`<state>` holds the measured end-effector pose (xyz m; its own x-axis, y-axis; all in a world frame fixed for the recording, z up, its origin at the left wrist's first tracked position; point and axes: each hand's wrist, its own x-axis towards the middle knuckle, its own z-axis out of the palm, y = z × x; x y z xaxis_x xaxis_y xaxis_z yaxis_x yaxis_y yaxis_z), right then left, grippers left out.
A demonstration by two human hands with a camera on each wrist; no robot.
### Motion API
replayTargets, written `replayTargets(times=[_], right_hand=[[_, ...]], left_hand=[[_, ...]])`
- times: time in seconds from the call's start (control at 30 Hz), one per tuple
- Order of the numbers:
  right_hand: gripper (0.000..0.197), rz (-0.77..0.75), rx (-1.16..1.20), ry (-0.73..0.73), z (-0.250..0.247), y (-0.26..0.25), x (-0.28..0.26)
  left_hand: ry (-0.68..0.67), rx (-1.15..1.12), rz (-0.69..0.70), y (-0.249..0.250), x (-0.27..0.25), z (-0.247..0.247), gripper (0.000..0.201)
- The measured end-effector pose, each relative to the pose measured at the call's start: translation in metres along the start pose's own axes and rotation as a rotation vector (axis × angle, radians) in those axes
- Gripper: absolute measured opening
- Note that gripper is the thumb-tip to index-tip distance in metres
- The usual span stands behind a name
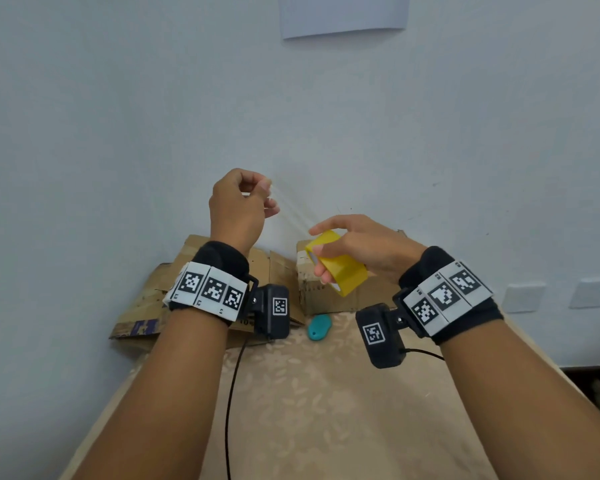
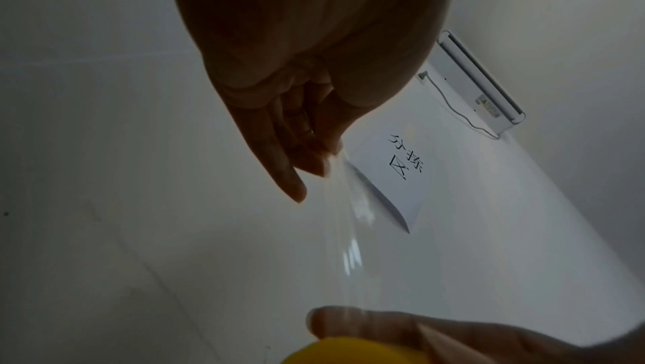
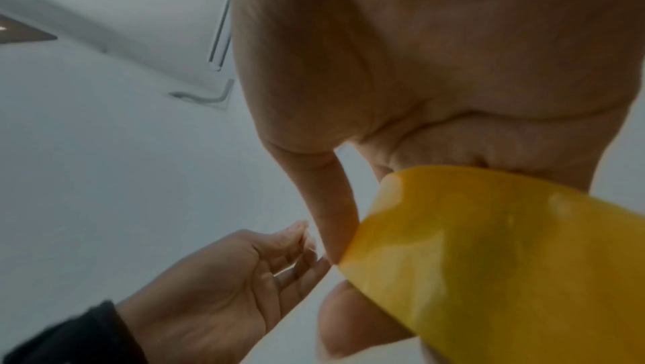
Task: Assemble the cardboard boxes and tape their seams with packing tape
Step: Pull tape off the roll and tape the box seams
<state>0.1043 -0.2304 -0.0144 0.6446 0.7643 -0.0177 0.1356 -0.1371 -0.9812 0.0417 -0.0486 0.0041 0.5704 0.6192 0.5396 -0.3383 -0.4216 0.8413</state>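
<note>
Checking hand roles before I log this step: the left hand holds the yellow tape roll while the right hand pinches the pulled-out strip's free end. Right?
No, the hands are swapped. The head view shows the right hand gripping the yellow tape roll, while the left hand pinches the free end of the clear tape strip.

Flattened cardboard (image 1: 146, 306) lies left of the assembled box (image 1: 323, 299)

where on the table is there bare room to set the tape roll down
The near stretch of the table is bare, bordered by the two forearms and crossed only by a thin black cable. The far end is crowded: flattened cardboard at far left, an assembled box by the wall, a teal object in front of it.
</note>
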Motion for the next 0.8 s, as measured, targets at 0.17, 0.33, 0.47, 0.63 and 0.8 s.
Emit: replayTargets(times=[0.17,0.33,0.47,0.63,0.8], right_hand=[[0.022,-0.034,-0.229,0.239,-0.001,0.009,0.004],[0.028,-0.027,-0.219,0.180,-0.006,0.009,0.002],[0.027,-0.018,-0.199,0.123,-0.013,0.005,-0.002],[0.034,-0.003,-0.087,-0.090,-0.016,0.007,-0.009],[0.046,0.030,0.020,-0.260,-0.015,0.020,-0.009]], left_hand=[[0.067,-0.096,-0.017,0.005,0.006,-0.003,0.008],[0.064,-0.113,-0.109,0.000,0.007,-0.010,0.005],[0.044,-0.130,-0.181,-0.006,0.007,-0.015,0.009],[0.021,-0.091,-0.038,0.006,0.006,-0.015,0.007],[-0.028,0.091,0.162,0.022,0.006,-0.008,0.004]])
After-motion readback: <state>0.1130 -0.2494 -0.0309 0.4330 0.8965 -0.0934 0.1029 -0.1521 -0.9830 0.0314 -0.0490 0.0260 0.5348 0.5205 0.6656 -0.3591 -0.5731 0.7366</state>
